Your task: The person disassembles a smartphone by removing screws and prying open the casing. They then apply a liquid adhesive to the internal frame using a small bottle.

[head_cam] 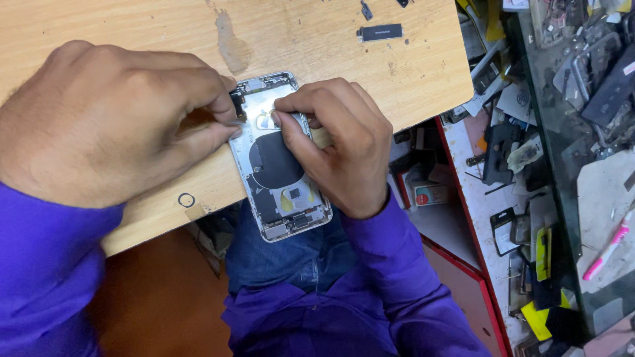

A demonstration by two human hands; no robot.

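An opened phone housing [281, 173] lies face up on the wooden table [132, 33], its lower end sticking out over the table's front edge. It shows a silver frame, a round black coil and small boards inside. My left hand [112, 119] has its fingers pinched on a small dark part [237, 103] at the housing's upper left corner. My right hand [340, 142] grips the housing's right side, with a fingertip pressing inside near the top. What sits under that fingertip is hidden.
A small black oblong part [380, 32] and a few tiny dark bits lie at the table's far side. A thin ring [186, 199] rests near the front edge. To the right are cluttered shelves [509, 165] of phone parts and a pink pen [608, 248]. My lap is below the table.
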